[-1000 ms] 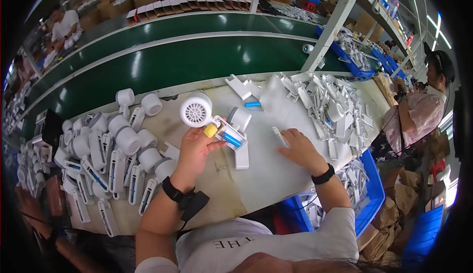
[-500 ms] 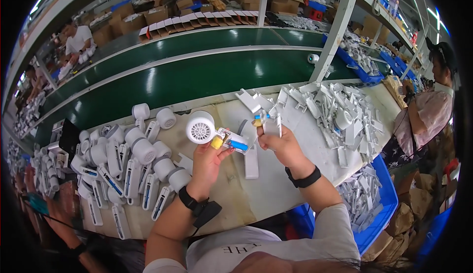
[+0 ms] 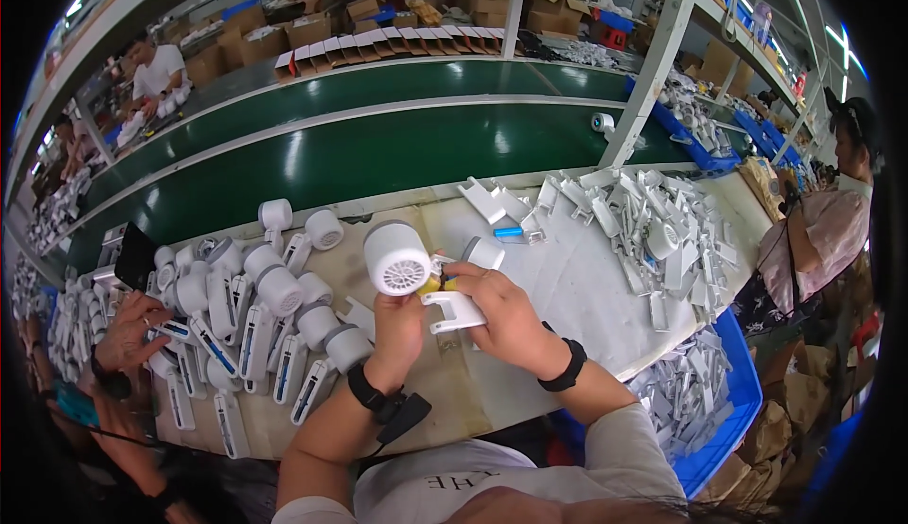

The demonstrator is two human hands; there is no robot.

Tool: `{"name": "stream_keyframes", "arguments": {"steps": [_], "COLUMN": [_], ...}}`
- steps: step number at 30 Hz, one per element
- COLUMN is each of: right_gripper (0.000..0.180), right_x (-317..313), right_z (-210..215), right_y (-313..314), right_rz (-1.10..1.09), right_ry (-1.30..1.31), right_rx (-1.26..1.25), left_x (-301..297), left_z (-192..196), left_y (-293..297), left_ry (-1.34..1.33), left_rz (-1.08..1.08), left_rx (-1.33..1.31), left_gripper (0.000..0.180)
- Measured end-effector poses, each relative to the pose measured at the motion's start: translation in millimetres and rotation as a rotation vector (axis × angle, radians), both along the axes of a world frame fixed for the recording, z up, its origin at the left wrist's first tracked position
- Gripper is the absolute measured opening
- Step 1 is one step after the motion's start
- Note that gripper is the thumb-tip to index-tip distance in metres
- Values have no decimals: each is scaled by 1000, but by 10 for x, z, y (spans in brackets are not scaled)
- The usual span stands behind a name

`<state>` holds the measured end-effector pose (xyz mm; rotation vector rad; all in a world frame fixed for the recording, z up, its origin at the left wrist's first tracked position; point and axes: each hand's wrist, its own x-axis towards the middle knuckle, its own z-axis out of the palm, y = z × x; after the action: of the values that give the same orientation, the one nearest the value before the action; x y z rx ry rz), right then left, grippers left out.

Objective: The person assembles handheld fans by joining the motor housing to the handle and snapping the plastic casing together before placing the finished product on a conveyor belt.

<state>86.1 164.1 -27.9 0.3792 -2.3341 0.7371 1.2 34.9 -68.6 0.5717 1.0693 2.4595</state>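
Note:
My left hand (image 3: 397, 333) is closed around the lower part of a white handheld fan (image 3: 397, 257), its round grille tilted toward me. My right hand (image 3: 503, 314) grips a white plastic handle cover (image 3: 454, 312) against the fan's handle, just below the head. A bit of yellow shows between the fingers; the handle's inside is mostly hidden. Behind my right hand lies another white fan (image 3: 484, 253), partly covered by it. A blue cylindrical cell (image 3: 509, 233) rests on the table beyond.
Several white fans with open handles (image 3: 274, 288) crowd the table's left, where a co-worker's hand (image 3: 130, 330) reaches in. Loose white covers (image 3: 662, 231) are heaped at right. A blue bin (image 3: 747, 401) of white parts stands below the right edge. A green conveyor (image 3: 378, 150) runs behind.
My right hand has brought the cover left and down onto the fan's handle. The fan head has tipped downward, and its blue cell is now hidden. A co-worker's hand has appeared at left.

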Motion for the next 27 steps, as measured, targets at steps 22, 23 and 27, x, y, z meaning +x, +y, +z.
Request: {"name": "stream_keyframes", "arguments": {"steps": [22,23,27], "right_gripper": [53,53,54], "right_x": [-70,-70,-77], "right_z": [146,149,132], "right_y": [-73,-82,-50], "right_rz": [-223,-228,-235], "right_ry": [79,71,50], "right_rx": [119,120,128], "left_x": [-15,-1,56], "left_z": [-85,-52,55], "left_y": [31,26,22], "left_ry": [-202,-208,-199], "left_rz": [-9,-7,-9], "left_rx": [165,182,191], "left_gripper": [31,30,29]}}
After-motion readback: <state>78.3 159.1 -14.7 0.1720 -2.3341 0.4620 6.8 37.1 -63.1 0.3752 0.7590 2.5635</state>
